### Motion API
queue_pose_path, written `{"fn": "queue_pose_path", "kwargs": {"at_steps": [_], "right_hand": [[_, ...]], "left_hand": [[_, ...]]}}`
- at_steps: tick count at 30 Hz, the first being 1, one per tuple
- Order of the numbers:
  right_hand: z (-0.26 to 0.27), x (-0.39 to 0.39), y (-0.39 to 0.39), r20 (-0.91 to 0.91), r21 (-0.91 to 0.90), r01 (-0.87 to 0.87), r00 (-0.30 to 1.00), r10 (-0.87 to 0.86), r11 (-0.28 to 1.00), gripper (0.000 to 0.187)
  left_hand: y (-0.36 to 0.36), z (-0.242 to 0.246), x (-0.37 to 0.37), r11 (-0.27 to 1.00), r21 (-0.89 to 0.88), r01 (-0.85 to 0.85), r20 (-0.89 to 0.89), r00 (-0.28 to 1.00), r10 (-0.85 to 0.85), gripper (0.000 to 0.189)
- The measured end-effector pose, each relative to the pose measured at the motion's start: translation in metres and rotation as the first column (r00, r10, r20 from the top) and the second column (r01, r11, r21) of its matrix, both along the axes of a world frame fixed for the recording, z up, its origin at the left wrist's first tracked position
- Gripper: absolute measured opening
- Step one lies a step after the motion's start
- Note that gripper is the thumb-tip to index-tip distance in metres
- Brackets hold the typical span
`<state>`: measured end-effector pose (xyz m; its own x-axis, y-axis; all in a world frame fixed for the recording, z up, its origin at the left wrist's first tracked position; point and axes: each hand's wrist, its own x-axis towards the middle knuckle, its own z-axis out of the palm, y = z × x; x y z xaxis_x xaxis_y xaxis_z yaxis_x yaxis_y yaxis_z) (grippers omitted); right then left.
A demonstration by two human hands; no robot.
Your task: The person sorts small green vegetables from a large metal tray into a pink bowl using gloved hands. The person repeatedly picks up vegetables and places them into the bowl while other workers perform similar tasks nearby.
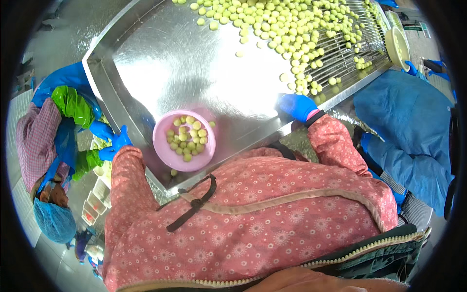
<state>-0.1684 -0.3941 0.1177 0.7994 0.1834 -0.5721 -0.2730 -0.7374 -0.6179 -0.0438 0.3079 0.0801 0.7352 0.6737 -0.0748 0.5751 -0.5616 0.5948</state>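
Observation:
My left hand [122,138], in a blue glove, is at the left rim of the stainless steel sorting table [204,80], close beside a co-worker's gloved hands. Whether it holds anything cannot be told. My right hand [298,107], also blue-gloved, rests at the table's near edge, its fingers by the lowest of the pale green round fruits or balls [277,29]. Its grip is unclear. Between my hands, nearer the left, a pink plastic bowl [158,140] holds several round pieces [187,145]. Single pieces lie outside the bowl, one near the table corner.
A metal bar grate [341,54] forms the table's right part. At left stands a co-worker [40,135] in a blue hair net and green sleeves, beside trays [95,202]. A person in a blue gown [405,109] is at right, a hand on a yellow bowl [392,51].

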Motion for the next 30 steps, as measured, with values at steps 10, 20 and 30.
{"fn": "queue_pose_path", "kwargs": {"at_steps": [10, 20, 30], "right_hand": [[0.027, 0.043, -0.007, 0.326, -0.229, 0.025, 0.944, 0.052, 0.973, 0.034], [-0.008, 0.064, 0.047, -0.156, 0.596, 0.344, 0.936, -0.316, 0.725, 0.017], [0.022, 0.076, 0.041, -0.338, 0.545, 0.448, 0.891, -0.303, 0.709, 0.023]], "left_hand": [[-0.010, 0.024, 0.006, 0.959, 0.276, 0.058, -0.287, 0.958, 0.025, 0.091], [-0.056, 0.059, -0.003, 0.967, -0.018, 0.256, 0.200, 0.948, -0.247, 0.069], [-0.028, 0.057, -0.001, 0.989, -0.100, 0.108, 0.034, 0.994, -0.105, 0.049]]}}
